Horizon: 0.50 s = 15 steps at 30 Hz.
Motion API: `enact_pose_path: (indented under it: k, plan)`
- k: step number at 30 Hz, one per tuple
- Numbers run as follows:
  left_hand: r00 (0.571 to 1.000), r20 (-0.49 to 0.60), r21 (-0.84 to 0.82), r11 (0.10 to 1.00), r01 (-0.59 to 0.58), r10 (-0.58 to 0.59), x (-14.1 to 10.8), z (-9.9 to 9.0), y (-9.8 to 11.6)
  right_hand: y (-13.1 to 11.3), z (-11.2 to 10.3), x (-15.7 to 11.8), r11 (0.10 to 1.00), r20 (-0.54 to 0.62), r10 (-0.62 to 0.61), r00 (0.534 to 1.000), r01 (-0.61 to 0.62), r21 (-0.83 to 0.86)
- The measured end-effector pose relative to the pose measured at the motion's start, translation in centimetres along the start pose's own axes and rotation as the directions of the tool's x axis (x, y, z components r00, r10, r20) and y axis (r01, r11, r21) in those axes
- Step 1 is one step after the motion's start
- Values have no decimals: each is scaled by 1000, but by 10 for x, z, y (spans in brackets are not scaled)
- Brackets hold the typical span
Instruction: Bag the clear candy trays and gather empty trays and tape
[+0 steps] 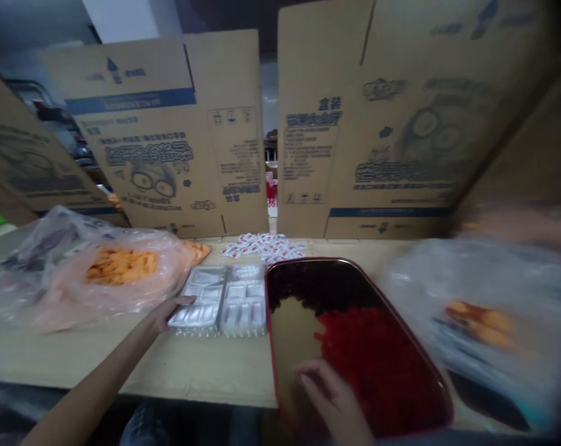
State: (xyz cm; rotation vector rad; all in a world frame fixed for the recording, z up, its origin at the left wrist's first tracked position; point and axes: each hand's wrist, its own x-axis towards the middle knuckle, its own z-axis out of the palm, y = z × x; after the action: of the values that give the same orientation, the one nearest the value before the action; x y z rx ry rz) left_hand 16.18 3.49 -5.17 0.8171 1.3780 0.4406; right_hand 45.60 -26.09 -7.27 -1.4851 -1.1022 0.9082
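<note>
Cardboard boxes stand along the back of the table, and the left hand lies flat on a plastic tray, while the right hand, fingers loosely spread, sits in a pan beside red bits.

- Left forearm: cut off by the bottom edge, elbow out of sight.
- Right hand: wrist and arm lost below the same edge.
- Red-rimmed tray: near end partly hidden under the right hand.
- Red pieces and dark pieces: single shapes too small to tell.
- Clear plastic bag at right: heavily blurred, orange contents only smears.
- Orange-pink shape by the right edge: too blurred to tell.
- White sachets: printing too small to read.
- Small red and white objects in the gap between cardboard sheets: too small to tell.
</note>
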Motion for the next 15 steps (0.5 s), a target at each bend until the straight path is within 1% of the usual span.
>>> enact_pose_path:
  k: [2, 6, 8, 10, 12, 13, 15]
  plan:
    - [1000, 12, -53, 998, 19, -19, -1, -5, -2, 0, 0, 3, 1000, 23, -5, 1000, 5, 0]
    - [1000, -31, -114, 993, 0, -4, -9, -25, -4, 0, -1, 6, 1000, 33, 9, 999, -9, -4]
    - [999, -40, -154, 987, -36, 30, -16, -35, -4, 0, -3, 6, 999, 16, 24, 1000, -24, -25]
    - [997, -26, -181, 980, -83, 79, -24, -38, -2, 1, -4, 8, 998, 5, 30, 1000, -29, -48]
    - [993, 4, -171, 979, -114, 117, -32, -30, 1, 2, -3, 12, 998, 5, 23, 1000, -22, -55]
    - [992, 23, -160, 979, -123, 128, -35, -22, 3, 2, -1, 13, 998, 8, 20, 1000, -20, -52]
    - [988, 64, -140, 981, -133, 143, -39, 3, 7, 1, 2, 17, 999, 9, 10, 1000, -10, -34]
